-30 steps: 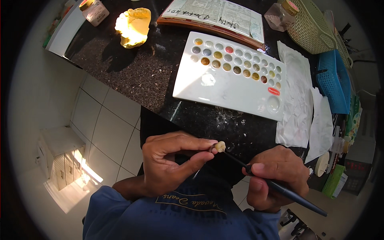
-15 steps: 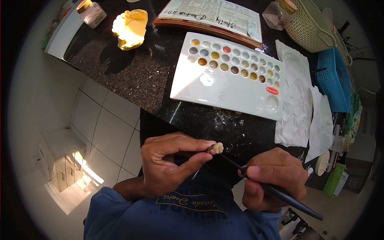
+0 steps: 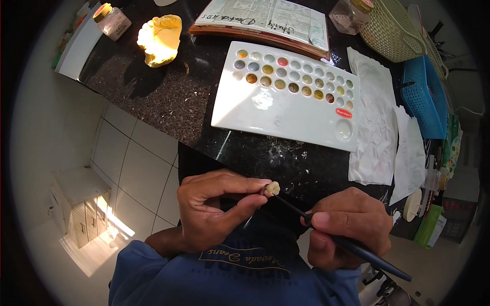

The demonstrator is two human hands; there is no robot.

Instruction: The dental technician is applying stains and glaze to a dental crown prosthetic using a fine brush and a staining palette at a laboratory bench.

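Between thumb and forefinger, my left hand (image 3: 217, 206) pinches a small cream-coloured dental crown (image 3: 273, 189) shaped like a molar. My right hand (image 3: 349, 224) is closed around a slim black brush (image 3: 370, 260), held like a pen. The brush's thin end reaches left to the crown and seems to touch its near side; the very tip is too small to make out. Beyond both hands, on the dark speckled worktop, lies a white porcelain palette (image 3: 286, 115) with rows of small wells holding yellow, brown, grey and red colours.
A yellow dental cast (image 3: 159, 41) and a lidded jar (image 3: 113, 23) stand far left. Behind the palette is a book (image 3: 265, 23), with another jar (image 3: 351, 16) beside it. White tissue (image 3: 372, 122), a blue basket (image 3: 422, 97) and a cream basket (image 3: 393, 30) occupy the right.
The crown has turned slightly in my left fingers and moved a little left, with the brush tip following it. The worktop things sit slightly further left in the view.
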